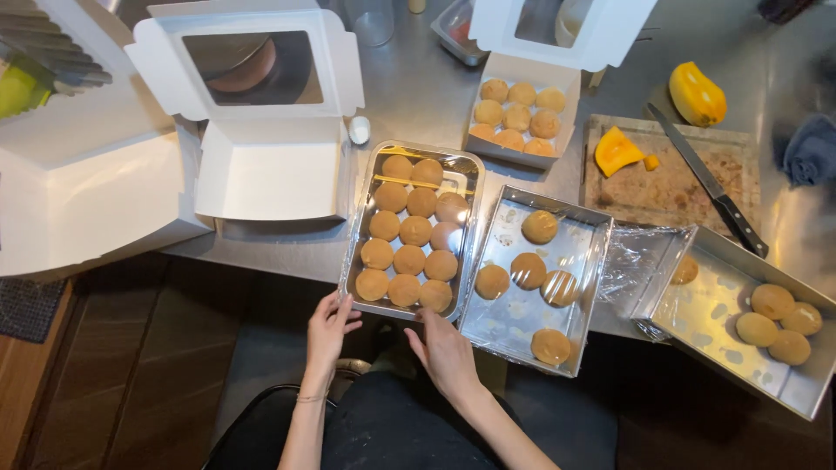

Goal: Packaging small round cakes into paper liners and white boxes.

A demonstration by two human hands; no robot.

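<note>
A metal tray [359, 233] lined with clear film holds several round golden buns [407, 231] in rows. My left hand [329, 331] touches the tray's near left corner, fingers apart. At the near right corner rests my right hand [446, 350], fingertips on the rim. Neither hand grips a bun. An empty white box with a window lid [266, 165] stands open to the left of the tray.
A second film-lined tray [509, 322] with several buns lies to the right, and a third tray [788, 392] overhangs the counter edge at far right. Behind are a white box of buns [521, 117], a cutting board [670, 187] with a knife [710, 187] and orange squash pieces [616, 150].
</note>
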